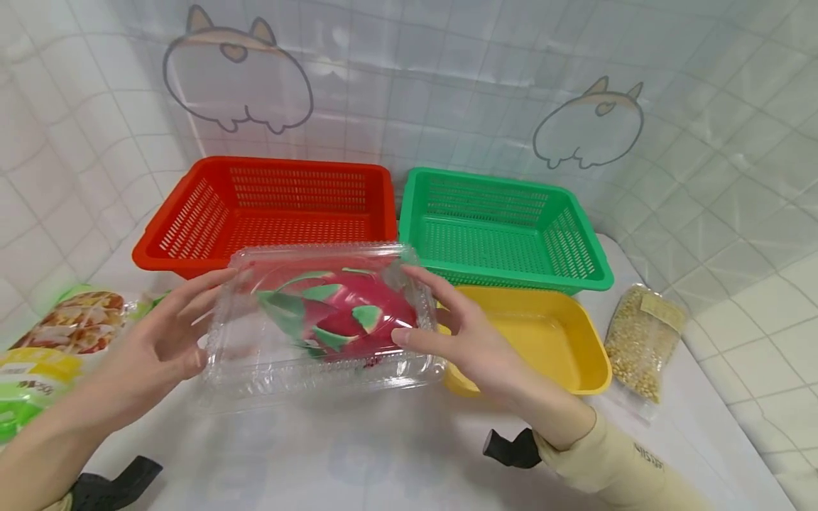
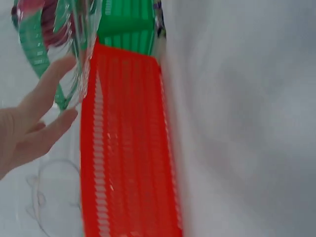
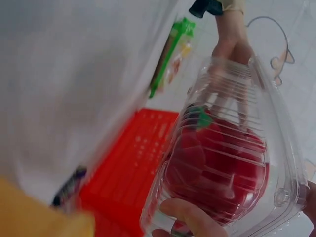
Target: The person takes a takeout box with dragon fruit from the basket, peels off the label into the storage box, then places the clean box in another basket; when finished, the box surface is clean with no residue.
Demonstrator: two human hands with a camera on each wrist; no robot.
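A clear plastic clamshell box [image 1: 246, 337] is held up over the table, its lid closed. Inside it lies a dragon fruit [image 1: 367, 312], red with green scales, toward the right end. My right hand [image 1: 469, 341] grips the box's right end, thumb on the near face and fingers along the far edge. At the left end, my left hand [image 1: 172, 330] has its fingers spread and relaxed, fingertips right at the box's edge. The left wrist view shows those fingertips beside the clear wall [image 2: 84, 74].
Behind the box stand a red basket [image 1: 185, 262] and a green basket [image 1: 511, 273]. A yellow tub [image 1: 543, 341] sits to the right, with a bag of yellow grains [image 1: 642, 348] beyond it. Colourful food packets [image 1: 83, 323] lie at the left. A patterned curtain [image 1: 422, 85] hangs behind.
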